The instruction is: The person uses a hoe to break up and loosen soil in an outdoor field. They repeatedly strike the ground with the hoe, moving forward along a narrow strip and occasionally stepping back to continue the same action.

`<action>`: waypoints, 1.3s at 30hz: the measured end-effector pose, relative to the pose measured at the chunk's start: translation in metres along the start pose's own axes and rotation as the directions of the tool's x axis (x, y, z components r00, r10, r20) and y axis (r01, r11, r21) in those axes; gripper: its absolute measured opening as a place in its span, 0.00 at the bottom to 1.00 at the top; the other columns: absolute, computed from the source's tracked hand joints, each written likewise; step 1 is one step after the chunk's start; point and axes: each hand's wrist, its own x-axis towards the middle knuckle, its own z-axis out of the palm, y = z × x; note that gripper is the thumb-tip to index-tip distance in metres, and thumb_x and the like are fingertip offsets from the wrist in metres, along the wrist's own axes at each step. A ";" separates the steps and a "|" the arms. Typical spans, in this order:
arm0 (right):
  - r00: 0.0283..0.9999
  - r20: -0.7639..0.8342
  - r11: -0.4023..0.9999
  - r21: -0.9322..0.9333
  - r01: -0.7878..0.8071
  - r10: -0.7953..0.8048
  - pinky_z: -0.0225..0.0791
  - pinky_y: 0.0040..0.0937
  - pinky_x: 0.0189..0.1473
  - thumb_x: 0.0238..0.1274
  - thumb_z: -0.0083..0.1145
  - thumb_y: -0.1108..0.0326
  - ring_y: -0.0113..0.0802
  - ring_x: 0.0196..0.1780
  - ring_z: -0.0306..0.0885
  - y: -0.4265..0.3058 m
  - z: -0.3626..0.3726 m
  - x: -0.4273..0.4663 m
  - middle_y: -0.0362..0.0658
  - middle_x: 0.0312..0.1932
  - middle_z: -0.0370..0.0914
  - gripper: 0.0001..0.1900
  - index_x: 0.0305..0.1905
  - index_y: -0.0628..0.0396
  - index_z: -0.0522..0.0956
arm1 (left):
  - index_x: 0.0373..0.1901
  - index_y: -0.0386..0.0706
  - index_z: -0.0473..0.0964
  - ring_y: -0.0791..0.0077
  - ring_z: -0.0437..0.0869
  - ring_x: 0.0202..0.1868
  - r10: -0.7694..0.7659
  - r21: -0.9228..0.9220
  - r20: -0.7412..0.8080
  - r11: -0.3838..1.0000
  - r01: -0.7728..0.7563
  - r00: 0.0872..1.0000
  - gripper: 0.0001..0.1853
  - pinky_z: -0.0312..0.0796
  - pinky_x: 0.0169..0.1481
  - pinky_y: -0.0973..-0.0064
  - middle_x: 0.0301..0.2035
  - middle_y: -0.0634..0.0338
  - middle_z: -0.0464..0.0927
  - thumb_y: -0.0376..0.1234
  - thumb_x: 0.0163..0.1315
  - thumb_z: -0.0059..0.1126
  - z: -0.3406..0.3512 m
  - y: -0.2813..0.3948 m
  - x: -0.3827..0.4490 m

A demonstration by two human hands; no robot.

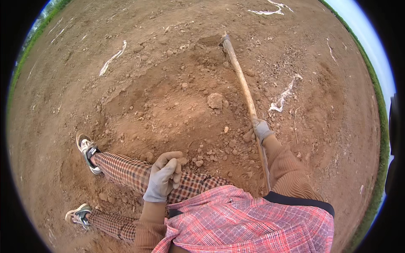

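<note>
My right hand [262, 129], in a grey work glove with soiled fingers, grips the wooden handle [239, 77] of a hoe. The handle runs away from me, from beside my waist to a dark metal head [225, 39] at the far edge of a dug hollow. Most of the blade is hidden behind the handle and soil. My left hand [164, 175], gloved alike, is held above my checked trouser leg [126, 169]. Its fingers curl in towards the thumb, and whether they hold something small cannot be made out. It is apart from the hoe.
Loose reddish soil [171, 110] fills the shallow hollow before me. A large clod [215, 100] lies left of the handle, with smaller clods [199, 163] nearer me. Strips of pale plastic film [283, 95] lie on the ground. My shoes [87, 147] stand on soil at left.
</note>
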 end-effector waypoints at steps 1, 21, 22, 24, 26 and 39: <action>0.999 -0.019 0.999 -0.034 -0.034 0.033 0.64 0.31 0.13 0.78 0.50 0.40 0.31 0.12 0.68 0.028 -0.016 -0.028 0.43 0.21 0.75 0.27 0.37 0.57 0.75 | 0.59 0.32 0.75 0.80 0.75 0.21 -0.025 0.001 -0.011 1.000 0.025 1.000 0.15 0.69 0.19 0.82 0.27 0.60 0.78 0.33 0.78 0.52 0.001 0.000 0.001; 0.993 0.089 0.960 -0.275 -0.053 0.080 0.66 0.37 0.16 0.75 0.46 0.31 0.33 0.14 0.67 -0.148 0.091 0.031 0.44 0.20 0.74 0.36 0.33 0.59 0.76 | 0.58 0.33 0.76 0.81 0.72 0.18 0.051 0.042 0.004 0.998 -0.051 0.999 0.14 0.66 0.18 0.81 0.22 0.62 0.75 0.33 0.79 0.52 0.003 0.002 -0.007; 0.995 0.082 0.965 -0.260 -0.029 0.052 0.65 0.37 0.15 0.75 0.45 0.31 0.33 0.14 0.67 -0.126 0.095 0.028 0.44 0.20 0.74 0.36 0.32 0.59 0.75 | 0.58 0.33 0.76 0.80 0.71 0.17 0.043 0.017 -0.001 0.999 -0.043 0.999 0.14 0.66 0.18 0.81 0.22 0.61 0.76 0.32 0.79 0.52 0.004 0.003 -0.008; 0.991 0.128 0.981 -0.195 -0.006 0.032 0.65 0.36 0.15 0.75 0.44 0.30 0.34 0.13 0.67 -0.079 0.086 0.016 0.44 0.20 0.75 0.36 0.32 0.59 0.75 | 0.58 0.33 0.75 0.80 0.72 0.18 0.047 0.009 0.038 0.999 -0.048 0.998 0.14 0.66 0.18 0.82 0.22 0.61 0.76 0.32 0.78 0.52 0.000 0.000 -0.008; 0.983 0.176 0.989 -0.147 -0.029 0.055 0.63 0.35 0.12 0.75 0.47 0.32 0.33 0.12 0.67 -0.036 0.062 -0.015 0.44 0.17 0.73 0.34 0.34 0.59 0.74 | 0.58 0.33 0.75 0.80 0.74 0.19 0.039 0.020 0.059 0.999 -0.041 0.997 0.14 0.67 0.19 0.82 0.24 0.60 0.77 0.32 0.78 0.52 -0.004 0.000 -0.009; 0.965 0.086 0.967 -0.044 0.251 -0.247 0.63 0.27 0.13 0.77 0.51 0.38 0.26 0.13 0.70 -0.068 0.014 -0.123 0.41 0.19 0.75 0.30 0.37 0.59 0.77 | 0.57 0.34 0.77 0.82 0.76 0.21 0.011 0.013 0.061 1.000 -0.011 0.998 0.14 0.67 0.18 0.82 0.26 0.62 0.79 0.33 0.77 0.54 -0.004 -0.002 -0.009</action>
